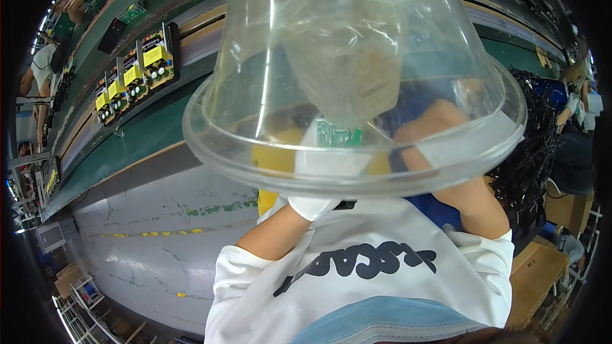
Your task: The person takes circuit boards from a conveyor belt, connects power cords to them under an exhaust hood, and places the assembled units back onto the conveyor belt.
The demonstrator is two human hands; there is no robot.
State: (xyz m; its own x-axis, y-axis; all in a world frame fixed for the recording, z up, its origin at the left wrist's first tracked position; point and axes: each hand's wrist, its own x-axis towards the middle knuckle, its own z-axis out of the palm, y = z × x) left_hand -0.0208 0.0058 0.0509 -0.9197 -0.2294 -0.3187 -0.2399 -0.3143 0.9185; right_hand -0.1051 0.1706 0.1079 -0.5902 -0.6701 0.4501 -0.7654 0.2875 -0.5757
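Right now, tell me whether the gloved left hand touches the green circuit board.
Cannot tell: head view shows circuit board just above left hand, but the clear plastic cone blurs where they meet.

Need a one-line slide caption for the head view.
Gloved left hand and a green circuit board seen through a clear plastic cone beside the green conveyor.
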